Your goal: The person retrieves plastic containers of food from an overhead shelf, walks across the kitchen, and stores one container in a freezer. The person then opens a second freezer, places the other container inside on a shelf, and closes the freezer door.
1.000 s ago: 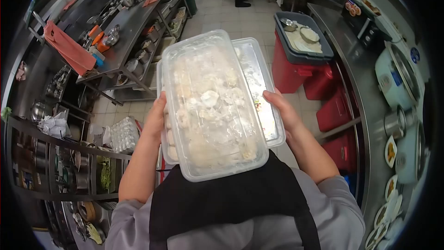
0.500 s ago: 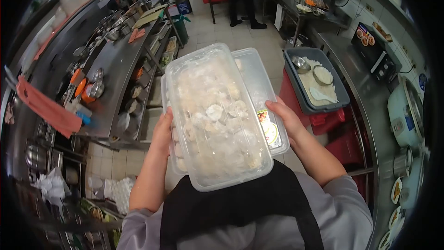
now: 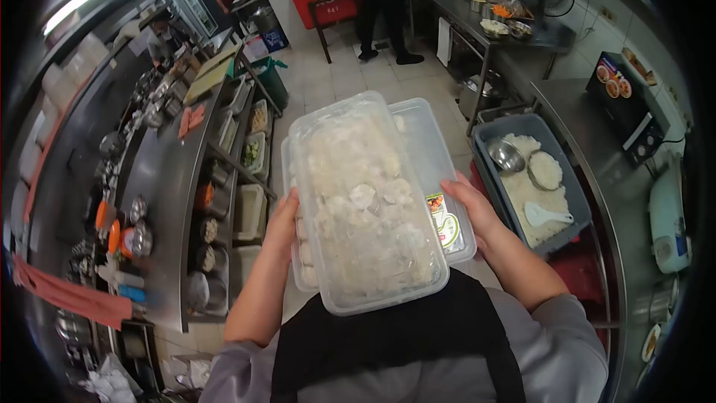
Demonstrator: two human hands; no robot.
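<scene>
Left hand (image 3: pixel 282 222) & right hand (image 3: pixel 470 209), fingers clasped on stacked clear plastic containers (image 3: pixel 369 201) of pale dumplings, frame centre at chest. Best kept level w/ grip under lower tub so top one doesn't slide.

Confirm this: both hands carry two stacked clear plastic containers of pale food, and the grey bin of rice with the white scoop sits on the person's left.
Not quite. The grey bin of rice with the white scoop sits on the person's right, not the left, as the head view shows. The rest holds: the left hand and right hand carry the two stacked clear plastic containers of pale food.
</scene>
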